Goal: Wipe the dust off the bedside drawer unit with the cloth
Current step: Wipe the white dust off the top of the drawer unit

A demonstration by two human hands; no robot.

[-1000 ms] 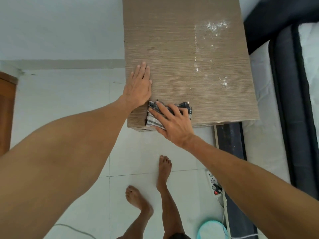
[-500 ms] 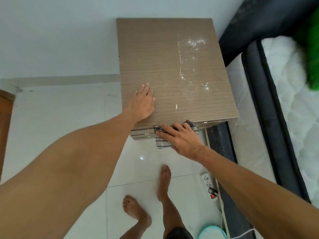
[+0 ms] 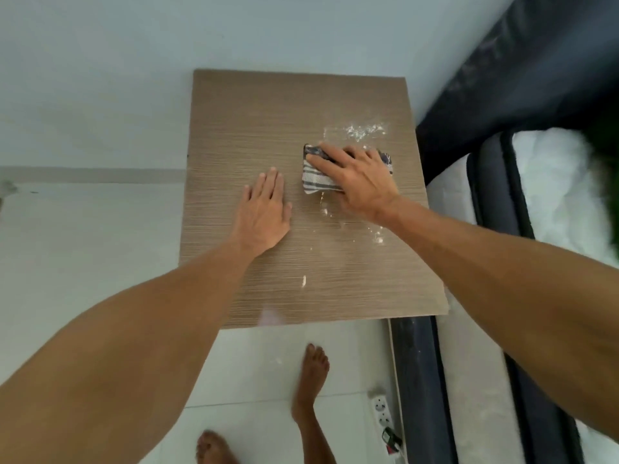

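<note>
The wood-grain top of the bedside drawer unit (image 3: 241,122) fills the middle of the view. My right hand (image 3: 358,175) presses a folded striped cloth (image 3: 313,177) flat on the right half of the top, fingers spread over it. White dust (image 3: 365,128) lies just beyond the cloth, with more specks (image 3: 378,237) nearer me and one small lump (image 3: 303,281) toward the front edge. My left hand (image 3: 264,212) rests flat and empty on the top, just left of the cloth.
A bed with a dark frame (image 3: 495,182) and white mattress (image 3: 552,182) stands close on the right. A power strip (image 3: 383,416) lies on the white tiled floor by the bed base. My bare feet (image 3: 310,380) stand before the unit. A wall runs behind.
My right hand has slid the cloth from the unit's front edge up onto the right half of the top, near the dust. My left hand has shifted further in on the top.
</note>
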